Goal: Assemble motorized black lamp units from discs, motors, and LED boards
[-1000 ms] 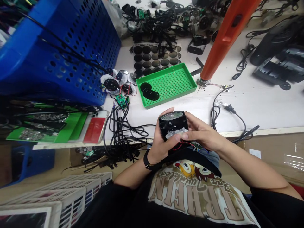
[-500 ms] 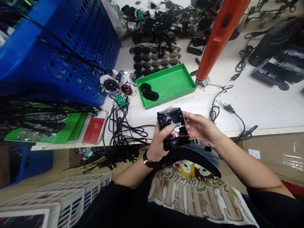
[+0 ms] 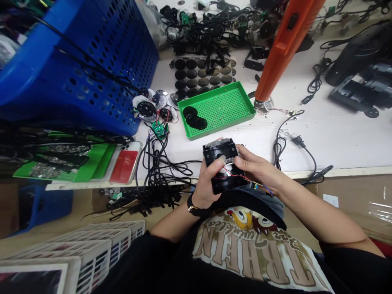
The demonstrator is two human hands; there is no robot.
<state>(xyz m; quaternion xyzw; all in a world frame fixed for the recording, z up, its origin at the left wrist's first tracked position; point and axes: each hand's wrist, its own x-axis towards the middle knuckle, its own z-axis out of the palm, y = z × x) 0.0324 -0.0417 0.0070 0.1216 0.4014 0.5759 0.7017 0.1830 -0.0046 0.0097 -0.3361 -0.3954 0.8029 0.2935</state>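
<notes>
Between my hands, just off the table's front edge, is a black plastic housing [image 3: 225, 185] with a pale part inside and thin red and blue wires [image 3: 260, 185] trailing from its right side. My left hand [image 3: 206, 183] grips its left side, the thumb pressed over the inside. My right hand [image 3: 255, 165] is closed around the right side, its thumb on the edge near the wires; its other fingers are partly hidden. A green tray [image 3: 226, 116] lies beyond the housing, with several black discs [image 3: 196, 118] at its left end and small metal pieces scattered in it.
An orange electric screwdriver [image 3: 277, 57] hangs down at the tray's right corner. To the left stands a blue perforated basket [image 3: 113, 53]; near it are a green circuit board [image 3: 158, 129], black cables [image 3: 156, 157] and a red-backed phone [image 3: 125, 163]. A plug [image 3: 297, 141] lies at right.
My right thumb has come down onto the housing's right edge, and the right fingers have closed in around it. The left hand keeps its grip. The view has shifted slightly.
</notes>
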